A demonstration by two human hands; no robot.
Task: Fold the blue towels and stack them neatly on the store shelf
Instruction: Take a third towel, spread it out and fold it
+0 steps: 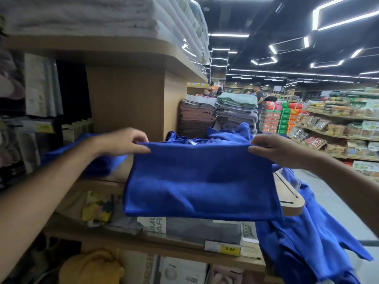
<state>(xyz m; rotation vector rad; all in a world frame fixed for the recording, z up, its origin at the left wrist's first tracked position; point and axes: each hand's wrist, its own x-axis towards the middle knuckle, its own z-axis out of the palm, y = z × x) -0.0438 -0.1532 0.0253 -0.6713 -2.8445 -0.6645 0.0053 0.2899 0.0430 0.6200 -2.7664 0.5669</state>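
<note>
Left hand [125, 141] and right hand [272, 149] each pinch a top corner of the folded blue towel [202, 179], held taut above the wooden shelf [291, 203]. Unfolded blue towels [307, 238] heaped at 4 o'clock; folded stack [102, 163] at 9 o'clock.

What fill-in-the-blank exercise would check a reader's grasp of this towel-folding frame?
1. The left hand and right hand pinch the ____ corners of the held towel.
2. Folded blue towels lie on the shelf under the person's ____ forearm.
3. Unfolded blue towels hang off the shelf's end on the person's ____ side.
4. The yellow price tag sits ____ the held towel.

Missing words: top; left; right; below.
</note>
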